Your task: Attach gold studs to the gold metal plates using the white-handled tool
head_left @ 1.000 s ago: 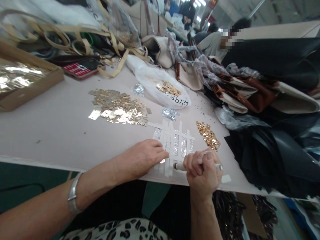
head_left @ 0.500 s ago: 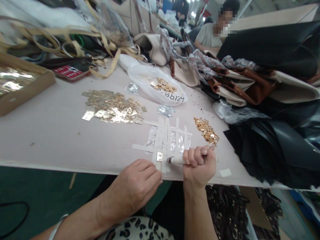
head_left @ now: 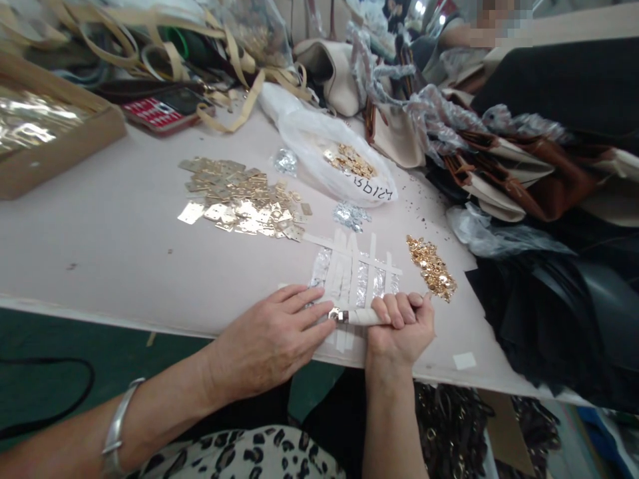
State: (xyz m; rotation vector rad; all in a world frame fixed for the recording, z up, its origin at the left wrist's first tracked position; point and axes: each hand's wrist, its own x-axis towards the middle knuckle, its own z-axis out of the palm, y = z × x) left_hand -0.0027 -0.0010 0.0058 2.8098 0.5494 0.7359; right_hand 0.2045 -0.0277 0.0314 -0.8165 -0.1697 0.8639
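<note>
My right hand (head_left: 402, 326) is closed in a fist round a white-handled tool (head_left: 360, 317) that lies level, its metal tip pointing left. My left hand (head_left: 272, 336) rests at the near table edge with fingers stretched toward that tip, pressing on something small I cannot make out. Both hands sit over a grid of white tape strips (head_left: 352, 269) stuck on the table (head_left: 124, 259). A heap of flat gold plates (head_left: 239, 206) lies further back on the left. A small pile of gold fittings (head_left: 432, 266) lies to the right of the tape.
A white plastic bag (head_left: 334, 159) with gold parts lies behind the tape. A cardboard box (head_left: 44, 140) stands at far left, a red phone (head_left: 162, 113) and beige straps behind. Handbags (head_left: 499, 173) and black leather (head_left: 559, 299) crowd the right side. Another person sits far back.
My left hand, which had drawn back off the table edge, moved forward again to the tool's tip and now covers the small gold plate seen there. My right hand stayed put.
</note>
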